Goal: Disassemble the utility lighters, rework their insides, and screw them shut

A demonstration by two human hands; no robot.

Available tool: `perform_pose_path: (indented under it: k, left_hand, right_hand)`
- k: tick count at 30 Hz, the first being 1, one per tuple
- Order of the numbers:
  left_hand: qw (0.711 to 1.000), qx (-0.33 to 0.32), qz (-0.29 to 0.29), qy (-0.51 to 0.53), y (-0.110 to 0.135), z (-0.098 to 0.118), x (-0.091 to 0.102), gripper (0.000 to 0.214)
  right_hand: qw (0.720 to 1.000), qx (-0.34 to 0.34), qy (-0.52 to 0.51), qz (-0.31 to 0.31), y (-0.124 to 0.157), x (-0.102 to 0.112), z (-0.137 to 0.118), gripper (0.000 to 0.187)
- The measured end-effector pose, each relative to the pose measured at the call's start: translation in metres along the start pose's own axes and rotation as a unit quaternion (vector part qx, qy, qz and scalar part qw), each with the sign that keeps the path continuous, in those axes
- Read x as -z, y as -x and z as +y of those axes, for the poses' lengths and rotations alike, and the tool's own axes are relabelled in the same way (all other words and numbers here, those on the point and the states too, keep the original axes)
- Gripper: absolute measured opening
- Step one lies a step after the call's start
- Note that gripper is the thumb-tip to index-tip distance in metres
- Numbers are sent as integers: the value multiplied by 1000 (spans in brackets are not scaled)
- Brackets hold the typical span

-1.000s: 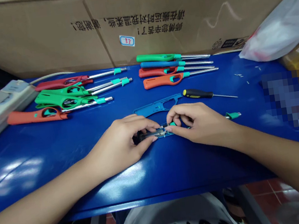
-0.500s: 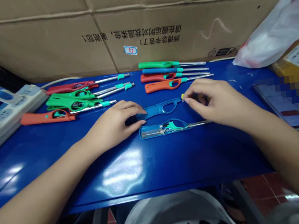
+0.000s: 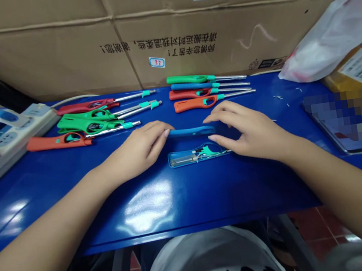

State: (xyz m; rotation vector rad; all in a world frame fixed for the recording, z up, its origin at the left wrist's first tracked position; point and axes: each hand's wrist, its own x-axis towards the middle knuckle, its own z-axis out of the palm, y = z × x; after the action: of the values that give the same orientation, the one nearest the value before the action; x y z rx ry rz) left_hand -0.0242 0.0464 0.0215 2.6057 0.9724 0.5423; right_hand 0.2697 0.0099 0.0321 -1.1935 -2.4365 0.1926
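A blue lighter casing half (image 3: 190, 132) is pinched at its left end between the thumb and fingers of my left hand (image 3: 144, 146). It is turned edge-on, just above the table. My right hand (image 3: 238, 127) is open around the casing's right end, thumb and fingers apart; whether they touch it I cannot tell. Below lies the other blue casing half (image 3: 175, 165), open side up. A clear fuel tank (image 3: 184, 159), a teal trigger (image 3: 208, 150) and thin wires sit in it. My right hand hides most of its metal tube.
Several assembled long lighters (image 3: 193, 103) lie in a row behind my hands. More opened lighters (image 3: 87, 118) are piled at left beside a white power strip (image 3: 6, 137). At right are a phone (image 3: 329, 132) and a plastic bag (image 3: 329, 38). A cardboard box (image 3: 65, 57) stands behind.
The casing half has rolled from lying face-visible to edge-on. My left hand has closed on its end. My right hand has let go of the tip, moved left and spread its fingers.
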Motion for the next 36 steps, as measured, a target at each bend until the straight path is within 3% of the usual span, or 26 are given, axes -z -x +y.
perform_pose_path:
  k: [7,15,18,21,23,26,30,36]
  left_hand:
    - [990,108,29,87,1,6,0,37]
    - [954,190,18,230,-2,9,-2,40]
    - [950,221,31,219,-3,4,-1,38]
    - [959,237,56,142,-3,-3,-2,38]
    - [967,233,62,79,-3,-6,-3,36]
    - [974,218,66,12,-3,-6,-4,33]
    - [973,201,107,-22,-2,-4,-3,28]
    - [992,87,75,-59,3,2,-4,23]
  right_hand:
    - [993,15,-79,-91,1,4,5,65]
    - [981,-37,-154,-115,-1,-5,9,55]
    - [978,-67,-173,-95,0,-1,11,56]
    - [982,-91,-153,-67,1,10,15,42]
    - [987,-80,-119,-73,2,17,19,30]
    - [985,-49,-89,-139,5,25,25,17]
    - [974,-46,-89,-204,6,25,29,16]
    - [965,-69,-78,-239,10,27,28,7]
